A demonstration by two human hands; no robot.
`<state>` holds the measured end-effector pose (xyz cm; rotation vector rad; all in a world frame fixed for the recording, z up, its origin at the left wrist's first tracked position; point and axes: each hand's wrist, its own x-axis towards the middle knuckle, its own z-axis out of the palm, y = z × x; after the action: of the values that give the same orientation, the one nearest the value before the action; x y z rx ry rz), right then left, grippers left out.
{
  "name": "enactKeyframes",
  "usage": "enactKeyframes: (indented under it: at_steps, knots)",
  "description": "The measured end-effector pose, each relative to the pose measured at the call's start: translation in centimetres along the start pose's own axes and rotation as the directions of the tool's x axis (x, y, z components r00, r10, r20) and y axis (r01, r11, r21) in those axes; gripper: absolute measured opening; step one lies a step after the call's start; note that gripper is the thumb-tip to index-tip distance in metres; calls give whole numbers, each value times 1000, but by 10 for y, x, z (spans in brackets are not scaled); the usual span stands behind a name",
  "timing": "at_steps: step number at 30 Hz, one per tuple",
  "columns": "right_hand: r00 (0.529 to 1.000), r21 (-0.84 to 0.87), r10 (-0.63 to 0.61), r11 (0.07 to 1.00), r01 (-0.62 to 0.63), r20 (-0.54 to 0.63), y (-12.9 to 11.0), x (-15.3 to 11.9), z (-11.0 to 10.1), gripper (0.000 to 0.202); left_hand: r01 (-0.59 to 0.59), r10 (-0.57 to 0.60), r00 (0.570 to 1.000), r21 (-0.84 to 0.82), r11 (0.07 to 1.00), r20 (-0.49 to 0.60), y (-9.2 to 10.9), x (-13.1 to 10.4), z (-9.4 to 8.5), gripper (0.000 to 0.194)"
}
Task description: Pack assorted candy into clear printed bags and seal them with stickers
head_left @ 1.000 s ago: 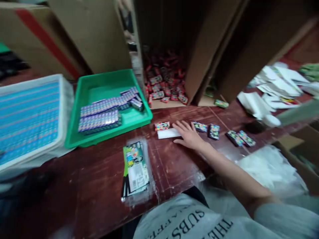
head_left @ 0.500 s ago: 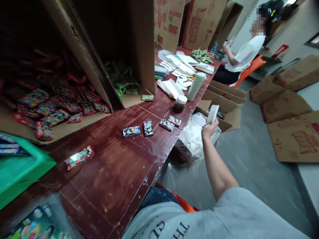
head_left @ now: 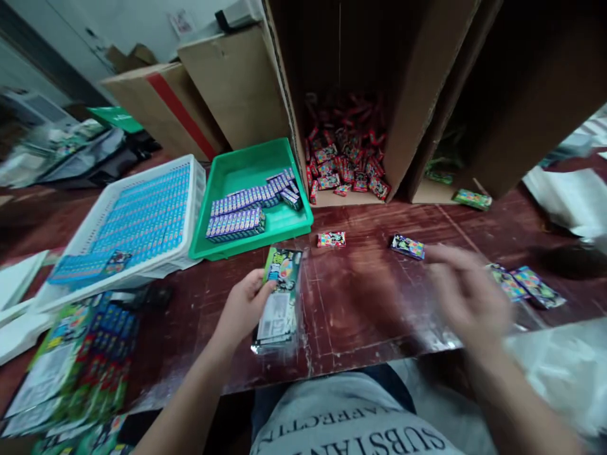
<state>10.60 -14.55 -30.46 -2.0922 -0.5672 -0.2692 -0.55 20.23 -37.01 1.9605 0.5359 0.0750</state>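
Note:
My left hand [head_left: 246,300] is closed on the edge of a clear-wrapped, green and black printed packet [head_left: 281,303], thumb on top. That packet lies flat at the table's front part. My right hand [head_left: 467,297] is smeared by motion above the table at the right, and its fingers cannot be made out. Just left of it lies a small dark purple candy packet [head_left: 408,246]. Two more dark packets [head_left: 538,285] lie to its right, partly behind the hand. One red candy packet [head_left: 331,239] rests beyond the printed packet.
A green tray [head_left: 251,243] holds rows of purple packets; a white basket [head_left: 196,189] beside it holds blue ones. Cardboard boxes with red packets [head_left: 348,167] and green packets [head_left: 473,199] stand behind. Filled printed packs [head_left: 90,354] are stacked at left. A white plastic bag [head_left: 564,366] is at right.
The view has swung left. My right hand, earlier holding a white item over the plastic bag, is now over the table by the dark packets. My left hand has come into view on the printed packet.

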Motion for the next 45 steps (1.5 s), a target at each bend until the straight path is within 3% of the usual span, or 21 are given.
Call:
enactKeyframes:
  at_steps: [2,3,6,7,9,12,15,17,18,19,20,23,24,25,26,28,30,35,38,40,45]
  knots:
    - [922,98,-266,964,248,282,-25,10,61,41,-31,52,996,-256,966,74,10,-18,11,39]
    - [872,139,-310,951,278,379,-36,17,89,41,-40,69,994,-321,946,80,12,-26,13,38]
    - [831,125,-271,963,241,486,-55,36,143,32,-79,108,991,-298,951,84,7,-41,12,32]
    - [814,114,-258,966,233,521,-59,42,148,26,-87,117,988,-274,958,97,3,-43,9,31]
    - [713,117,-285,954,276,640,-64,52,146,15,-89,124,984,-249,964,129,-5,-45,2,30]
    - [461,189,-347,916,355,817,-70,67,131,17,-30,106,970,-325,945,219,-6,-45,-5,30]
    - [228,307,-376,908,287,898,-77,82,125,9,142,104,885,-477,867,453,1,-45,-7,53]
    - [129,365,-404,897,247,905,-80,90,126,8,238,107,836,-530,814,539,5,-44,-5,64]
    - [133,380,-418,894,238,899,-80,92,128,7,262,96,836,-547,795,540,5,-42,-3,62]
    - [182,383,-427,894,232,886,-79,93,129,4,270,75,855,-565,779,513,5,-40,0,56]
    - [280,374,-426,900,223,860,-76,91,131,3,268,47,883,-585,765,466,4,-37,2,49]
    - [687,277,-282,953,120,669,-62,73,141,16,228,-49,959,-658,717,278,-2,-26,9,36]
    - [792,255,-189,966,44,581,-57,62,146,26,209,-81,973,-681,701,216,-4,-22,12,35]
    - [847,245,-89,968,-49,524,-52,50,152,36,191,-109,981,-702,686,161,-7,-19,15,37]
    - [855,235,1,961,-143,518,-48,38,158,44,180,-135,984,-719,671,120,-9,-16,19,39]
    - [807,160,128,951,-265,577,-41,15,170,41,168,-173,982,-738,653,70,-12,-12,30,42]
    - [784,10,213,963,-269,583,-36,-3,182,33,140,-184,983,-705,696,14,-14,-10,41,41]
    - [864,-168,285,957,-236,415,-24,-23,200,33,74,-132,974,-298,952,-182,-21,-20,64,35]
    - [860,-36,277,956,-290,430,-19,-26,202,30,81,-119,963,-159,984,-242,-30,-29,69,37]
    - [861,114,254,936,-334,440,-17,-23,201,33,27,-58,976,-147,989,-210,-36,-34,69,39]
    - [864,329,114,894,-304,490,-10,-5,191,54,-40,25,998,-326,945,-51,-44,-36,63,58]
